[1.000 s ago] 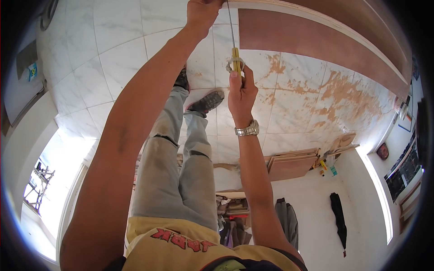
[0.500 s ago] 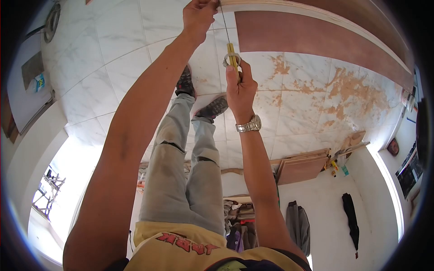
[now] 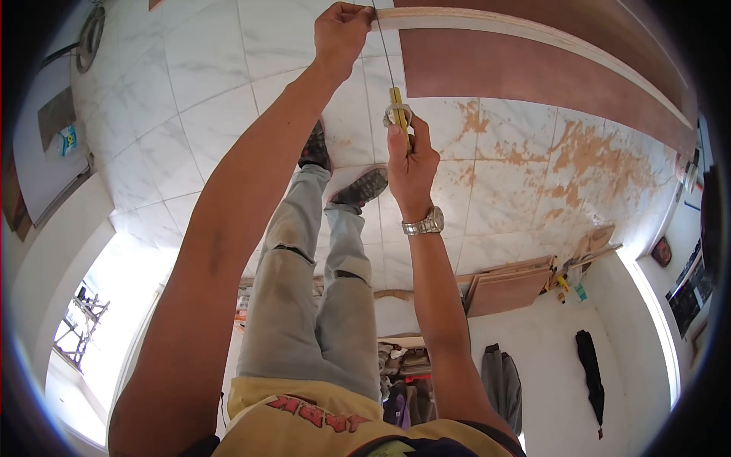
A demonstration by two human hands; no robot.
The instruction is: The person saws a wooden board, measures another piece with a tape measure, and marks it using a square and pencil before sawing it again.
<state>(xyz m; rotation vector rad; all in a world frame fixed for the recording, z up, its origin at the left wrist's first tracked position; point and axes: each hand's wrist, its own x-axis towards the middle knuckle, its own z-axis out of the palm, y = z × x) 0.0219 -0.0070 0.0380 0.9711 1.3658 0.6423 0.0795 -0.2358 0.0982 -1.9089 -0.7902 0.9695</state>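
Note:
A yellow-handled saw (image 3: 397, 103) is in my right hand (image 3: 412, 164), which is closed around the handle with the thumb along it. Its thin dark blade, seen edge-on, runs away from me to the end of a pale wooden board (image 3: 457, 18). My left hand (image 3: 343, 36) is closed on that board end, fingertips right beside the blade. A pale wrap or ring circles the saw handle near my fingers. The far tip of the blade is cut off by the frame's top edge.
Below the board lies a reddish-brown panel (image 3: 487, 65). Brown dust (image 3: 586, 152) is scattered on the white floor tiles. My shoes (image 3: 359, 189) stand close under the work. More brown panels (image 3: 510, 286) lean by the wall, near hanging trousers (image 3: 502, 381).
My right hand has drawn the saw slightly back toward me. The left hand stays on the board end. The whole view has shifted a little.

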